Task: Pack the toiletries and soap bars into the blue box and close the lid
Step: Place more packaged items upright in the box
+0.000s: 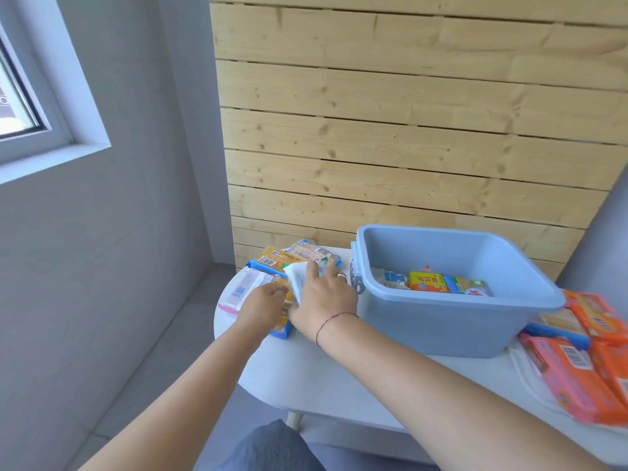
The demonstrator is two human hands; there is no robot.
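Grey fabric [272, 447] at bottom edge, cut off, unidentifiable. Right hand [323, 294]: grip closed on white packet [297, 277]. Left hand [263, 302]: fingers curled on a yellow packet [284, 307], partly hidden. Blue box [452, 321] just right, open, partly filled. Orange soap bars [577, 379] cut off right. White table [326, 379]; plank wall [407, 130].

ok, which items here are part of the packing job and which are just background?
Job:
- open pale-blue plastic box
- yellow-and-blue wrapped packets left of it
- orange and pink wrapped soap bars right of it
- white packet under right hand
- left hand

Background:
- white table
- pine slat wall
- window
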